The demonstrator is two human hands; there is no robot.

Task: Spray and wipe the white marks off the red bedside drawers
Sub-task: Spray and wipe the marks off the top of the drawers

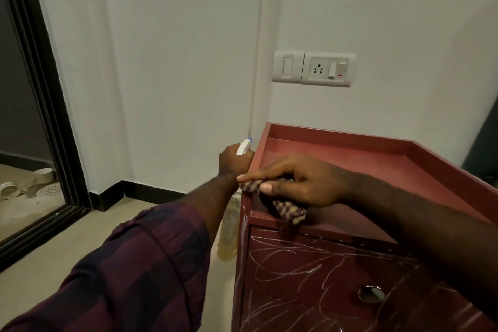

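Gripping the bottle [229, 226] just beside the drawers' [350, 167] left edge is the left hand [233, 160]. The right hand [301, 183] pinches the cloth [289, 211] with its fingers [256, 176] on their front-left corner, above the marks [296, 259]. Open floor [48, 267] lies left.

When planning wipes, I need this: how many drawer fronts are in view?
2. The upper drawer lies just under the top, with a knob; the lower drawer is cut by the picture's bottom edge. More may hide below.
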